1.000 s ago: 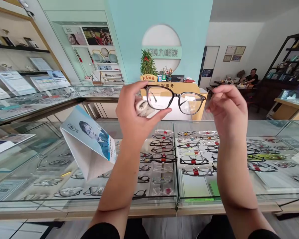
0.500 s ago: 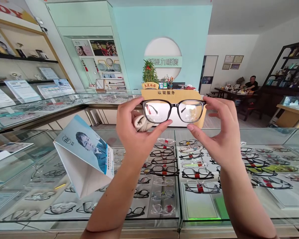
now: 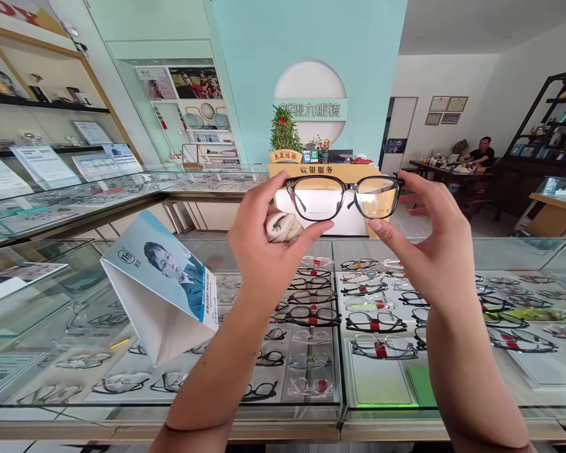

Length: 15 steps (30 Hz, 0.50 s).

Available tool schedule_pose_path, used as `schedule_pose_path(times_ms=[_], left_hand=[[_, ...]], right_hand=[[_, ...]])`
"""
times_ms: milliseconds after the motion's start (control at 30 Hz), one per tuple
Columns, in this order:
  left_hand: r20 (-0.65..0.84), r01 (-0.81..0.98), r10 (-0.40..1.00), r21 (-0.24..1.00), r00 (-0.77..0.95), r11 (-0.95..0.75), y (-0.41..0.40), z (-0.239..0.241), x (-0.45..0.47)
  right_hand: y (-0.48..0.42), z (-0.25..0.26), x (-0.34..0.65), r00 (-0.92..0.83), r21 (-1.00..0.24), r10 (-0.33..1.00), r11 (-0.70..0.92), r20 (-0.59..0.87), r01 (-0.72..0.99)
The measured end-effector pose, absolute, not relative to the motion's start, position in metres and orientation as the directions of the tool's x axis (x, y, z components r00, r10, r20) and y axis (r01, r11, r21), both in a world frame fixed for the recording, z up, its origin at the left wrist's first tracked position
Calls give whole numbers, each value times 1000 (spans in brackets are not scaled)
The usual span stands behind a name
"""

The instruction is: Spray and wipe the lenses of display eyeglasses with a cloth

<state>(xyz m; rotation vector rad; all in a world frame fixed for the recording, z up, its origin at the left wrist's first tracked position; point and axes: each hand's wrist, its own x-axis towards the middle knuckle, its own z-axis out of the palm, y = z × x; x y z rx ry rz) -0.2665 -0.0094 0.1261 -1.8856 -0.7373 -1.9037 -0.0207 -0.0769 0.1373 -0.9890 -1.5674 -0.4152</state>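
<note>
Above a glass-topped display counter [image 3: 382, 433], two bare hands hold up a pair of black-rimmed eyeglasses [image 3: 350, 187], well clear of the glass. The left hand [image 3: 259, 233] pinches one end of the frame, index finger at the top corner, thumb against the lower rim; its fingers are parted only by the lens's height. A rolled pale cloth [image 3: 282, 228] is tucked in its palm, beside that lens. The right hand [image 3: 436, 233] grips the other end the same way, remaining fingers loosely curled.

So far, the eyeglasses are off the counter, with both temples unfolded and seemingly pointing away from the wearer. They have not been set down, and the cloth looks bunched rather than spread over a lens. Both lenses look clear, but any smudges would be too small to make out.

Below, tagged spectacle frames [image 3: 312, 319] lie in rows; a tent-shaped advertising card [image 3: 170, 270] stands to the left.
</note>
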Motion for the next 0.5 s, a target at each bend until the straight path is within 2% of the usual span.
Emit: schedule_pose_path(times_ms=[500], left_hand=[[997, 630, 77, 72, -20, -774, -7, 122, -260]], right_hand=[[-74, 135, -20, 51, -272, 392, 533, 919, 801]])
